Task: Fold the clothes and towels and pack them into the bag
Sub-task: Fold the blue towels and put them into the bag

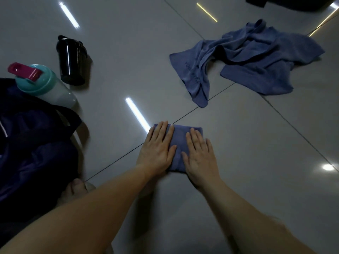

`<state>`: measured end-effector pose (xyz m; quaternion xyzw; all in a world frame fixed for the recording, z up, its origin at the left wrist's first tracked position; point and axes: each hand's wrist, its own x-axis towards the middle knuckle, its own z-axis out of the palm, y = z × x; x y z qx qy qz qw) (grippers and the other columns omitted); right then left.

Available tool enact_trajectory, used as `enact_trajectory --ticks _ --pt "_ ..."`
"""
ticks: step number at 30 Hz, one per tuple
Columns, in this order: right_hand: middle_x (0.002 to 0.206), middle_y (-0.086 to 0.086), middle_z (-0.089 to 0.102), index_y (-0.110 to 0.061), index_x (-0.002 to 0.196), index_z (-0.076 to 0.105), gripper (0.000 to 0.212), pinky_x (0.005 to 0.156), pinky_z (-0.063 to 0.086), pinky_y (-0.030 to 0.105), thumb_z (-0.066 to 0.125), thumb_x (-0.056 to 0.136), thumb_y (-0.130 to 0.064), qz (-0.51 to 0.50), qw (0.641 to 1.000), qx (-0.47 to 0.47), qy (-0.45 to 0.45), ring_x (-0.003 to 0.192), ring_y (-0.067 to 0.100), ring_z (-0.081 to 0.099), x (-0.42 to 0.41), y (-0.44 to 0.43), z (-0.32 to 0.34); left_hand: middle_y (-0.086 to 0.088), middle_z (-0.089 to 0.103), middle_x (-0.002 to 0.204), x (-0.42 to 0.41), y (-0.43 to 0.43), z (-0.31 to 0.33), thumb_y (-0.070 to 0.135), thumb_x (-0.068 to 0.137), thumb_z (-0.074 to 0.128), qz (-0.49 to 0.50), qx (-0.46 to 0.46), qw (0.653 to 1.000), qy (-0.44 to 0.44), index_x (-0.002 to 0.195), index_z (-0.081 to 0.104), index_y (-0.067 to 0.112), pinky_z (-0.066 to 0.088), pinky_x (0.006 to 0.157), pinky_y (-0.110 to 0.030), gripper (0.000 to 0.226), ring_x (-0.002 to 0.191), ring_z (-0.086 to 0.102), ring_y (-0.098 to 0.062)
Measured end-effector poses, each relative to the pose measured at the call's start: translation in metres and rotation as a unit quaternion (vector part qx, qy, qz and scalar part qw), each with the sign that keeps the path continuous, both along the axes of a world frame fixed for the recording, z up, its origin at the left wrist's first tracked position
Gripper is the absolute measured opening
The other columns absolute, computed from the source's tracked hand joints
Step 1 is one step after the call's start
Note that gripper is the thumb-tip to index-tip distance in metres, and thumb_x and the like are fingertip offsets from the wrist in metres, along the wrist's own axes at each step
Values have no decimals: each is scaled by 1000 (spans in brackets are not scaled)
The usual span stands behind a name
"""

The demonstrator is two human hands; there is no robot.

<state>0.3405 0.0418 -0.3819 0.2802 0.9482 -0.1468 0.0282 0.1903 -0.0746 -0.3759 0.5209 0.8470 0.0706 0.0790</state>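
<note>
Floor [238, 189] of glossy grey tiles filled the view, dark grout lines crossing it, strip-light reflections on it. Dark navy bag [33, 158] sat on the floor at the left edge, slumped, a strap loop showing at its upper right; whether it was open could not be told. Crumpled blue towel [256, 57] lay unfolded at upper right, bunched in ridges, one end trailing down across a grout line, well apart from the hands. White bottle [55, 94] with teal lid and magenta flip cap stood against the bag's top edge, looking tilted in the wide lens. Black shaker bottle [70, 59] stood just beside it, farther away, lid on. Folded blue towel [180, 142] lay flat on the floor at centre, a small squarish packet sitting on a grout line, well apart from the bag and not in it.

Left hand [157, 153] pressed palm-down on the packet's left half, fingers straight and close together, fingertips at the far edge. Right hand [200, 156] pressed palm-down on the right half, fingers straight, slightly spread, thumb pointing toward the left hand. Neither hand curled round the cloth. Bare forearms ran in from the bottom. Toes [77, 186] showed beside the bag. Dark object [293, 2] cut off at the top right corner, unidentifiable.
</note>
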Motion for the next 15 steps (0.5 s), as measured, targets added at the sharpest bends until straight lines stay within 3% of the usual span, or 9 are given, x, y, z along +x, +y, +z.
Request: enact_trajectory --ticks 6,9,13,15 --pt "169 0 0 -19 162 6 66 124 7 47 18 104 -49 -11 999 13 -29 155 14 -4 -5 -3 5 -12 9 169 -1 3 6 54 98 22 23 -21 999 -32 162 13 13 4 127 -42 76 157 5 -24" --pt "168 4 11 -16 161 15 66 123 15 50 20 103 -47 -16 999 16 -42 155 19 7 -7 -4 14 -11 8 169 -6 10 14 57 93 16 15 -56 997 -40 162 9 13 2 127 -44 82 157 2 -22" --pt "156 15 41 -9 146 47 60 116 28 52 43 94 -39 -37 999 35 -17 145 31 36 -32 -1 33 -10 24 165 -22 21 26 61 84 28 -1 -71 996 -48 159 24 11 10 126 -44 90 153 18 -24" --pt "159 16 33 -10 148 42 65 119 23 52 56 90 -35 -25 999 17 -19 147 32 30 -43 9 45 -8 40 156 -28 25 35 61 80 40 -10 -79 996 -31 152 37 13 15 124 -46 86 144 34 -26"
